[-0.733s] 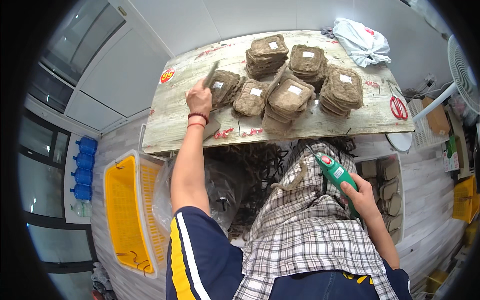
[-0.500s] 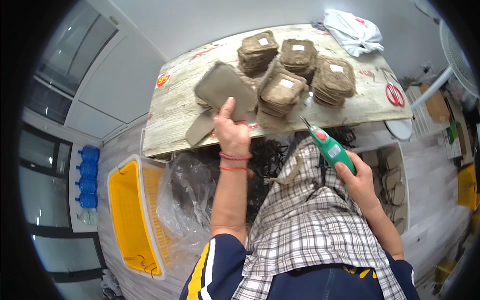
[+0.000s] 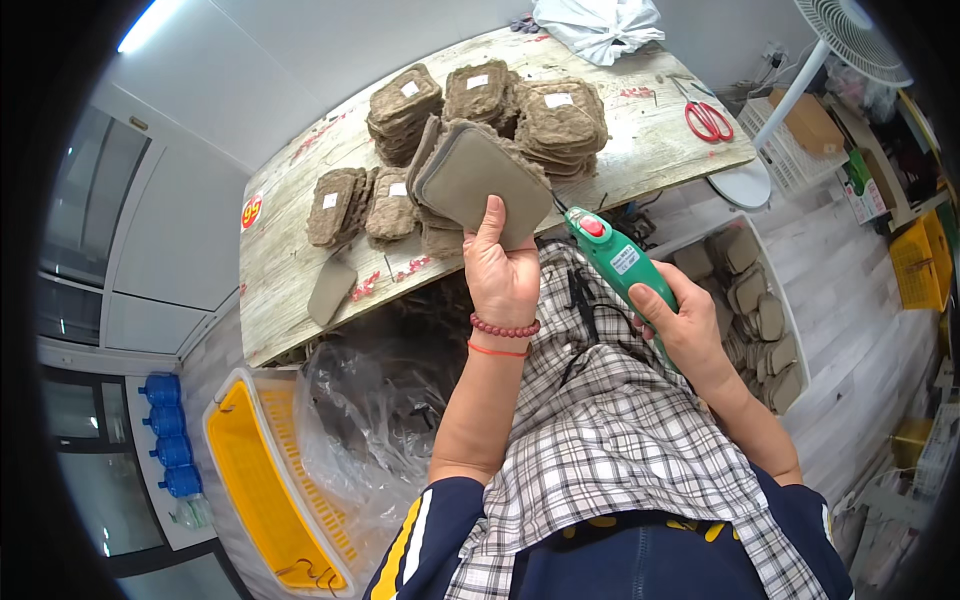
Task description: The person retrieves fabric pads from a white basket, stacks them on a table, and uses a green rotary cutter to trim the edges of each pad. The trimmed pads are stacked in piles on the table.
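- We held a flat brown pad (image 3: 478,178) up in front of us, above the near edge of the table (image 3: 640,150), tilted so that its broad face showed.
- Our left hand (image 3: 503,272) was clamped on the pad's lower edge, thumb up across the face and fingers behind it. A second pad seemed to sit just behind the first, though we could not tell for sure.
- On that wrist we wore a string of dark red beads (image 3: 504,328) and a thin orange band (image 3: 497,350).
- Our right hand (image 3: 683,328) was clenched round a green power tool (image 3: 622,265), its tip pointing up and left, just beside the pad's lower right corner. Whether tip and pad touched, we could not tell.
- Behind the pad, stacks of the same brown pads (image 3: 480,95) crowded the middle of the table, and two lower stacks (image 3: 362,203) stood to the left.
- One loose pad (image 3: 330,290) lay alone near the table's left front edge.
- Far right on the table lay red scissors (image 3: 710,120), and at the back a white bag (image 3: 598,25).
- A checked cloth (image 3: 620,450) covered our lap under both forearms.
- Down to our left stood a yellow crate (image 3: 255,480) lined with clear plastic.
- To our right, a bin (image 3: 755,310) held more pads, and a white fan (image 3: 850,40) stood beyond the table's end.
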Demonstrator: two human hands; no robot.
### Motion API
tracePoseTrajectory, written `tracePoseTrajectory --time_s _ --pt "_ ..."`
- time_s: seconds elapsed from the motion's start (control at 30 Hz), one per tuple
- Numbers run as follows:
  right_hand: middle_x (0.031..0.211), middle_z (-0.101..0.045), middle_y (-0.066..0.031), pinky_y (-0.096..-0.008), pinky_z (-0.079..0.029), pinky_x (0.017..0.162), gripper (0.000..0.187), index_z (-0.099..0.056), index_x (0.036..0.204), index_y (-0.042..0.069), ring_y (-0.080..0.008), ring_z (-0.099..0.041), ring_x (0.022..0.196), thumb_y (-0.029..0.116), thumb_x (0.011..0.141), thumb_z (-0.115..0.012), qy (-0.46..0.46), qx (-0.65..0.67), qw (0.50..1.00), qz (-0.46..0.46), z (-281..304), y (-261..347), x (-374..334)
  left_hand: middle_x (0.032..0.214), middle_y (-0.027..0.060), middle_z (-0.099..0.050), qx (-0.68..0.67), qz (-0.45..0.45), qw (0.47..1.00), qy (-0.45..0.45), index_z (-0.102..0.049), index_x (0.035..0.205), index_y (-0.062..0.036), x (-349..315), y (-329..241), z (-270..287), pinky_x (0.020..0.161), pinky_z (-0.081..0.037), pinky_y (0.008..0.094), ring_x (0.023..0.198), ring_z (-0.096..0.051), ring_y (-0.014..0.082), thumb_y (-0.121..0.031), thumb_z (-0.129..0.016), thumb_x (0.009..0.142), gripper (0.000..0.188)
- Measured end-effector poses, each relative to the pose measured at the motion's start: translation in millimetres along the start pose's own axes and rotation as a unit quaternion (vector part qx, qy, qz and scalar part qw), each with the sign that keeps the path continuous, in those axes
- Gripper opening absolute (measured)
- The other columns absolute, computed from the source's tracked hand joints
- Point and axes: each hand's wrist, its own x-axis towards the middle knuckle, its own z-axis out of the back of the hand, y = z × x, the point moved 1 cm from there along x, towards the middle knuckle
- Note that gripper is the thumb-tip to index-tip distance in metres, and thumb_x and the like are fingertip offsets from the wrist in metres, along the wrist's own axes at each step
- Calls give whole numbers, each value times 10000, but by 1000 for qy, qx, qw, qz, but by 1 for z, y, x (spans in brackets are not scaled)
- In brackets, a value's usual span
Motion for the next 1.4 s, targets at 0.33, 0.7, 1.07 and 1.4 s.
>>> tracePoseTrajectory --time_s 0.33,0.7,1.07,1.4 --pt "729 -574 12 -195 -420 526 375 -610 1124 0 -35 -493 592 305 911 -661 -1 -19 1000 11 5 2 3 1156 61 -623 62 33 997 28 -541 1204 -47 -19 11 4 958 -490 349 1070 -595 199 11 -611 899 318" --pt "733 -576 10 -196 -426 515 358 -619 1102 8 -33 -497 582 308 912 -660 -1 -10 1000 5 9 6 11 1185 66 -616 112 99 988 38 -544 1204 -45 -41 17 20 961 -497 363 1096 -596 204 -4 -610 901 313" --pt "773 -589 1 -205 -444 534 385 -622 1122 3 -45 -531 621 320 908 -662 54 -6 998 -26 38 4 13 1102 101 -660 242 173 950 94 -577 1149 7 -38 -17 32 871 -532 334 986 -649 187 39 -615 870 284" --pt "759 -607 -11 -216 -455 567 429 -612 1160 -4 -55 -547 641 310 879 -690 106 -119 987 -19 57 -3 5 1116 111 -660 412 253 862 152 -573 1182 6 -17 -61 32 861 -535 316 979 -652 173 78 -619 826 367"
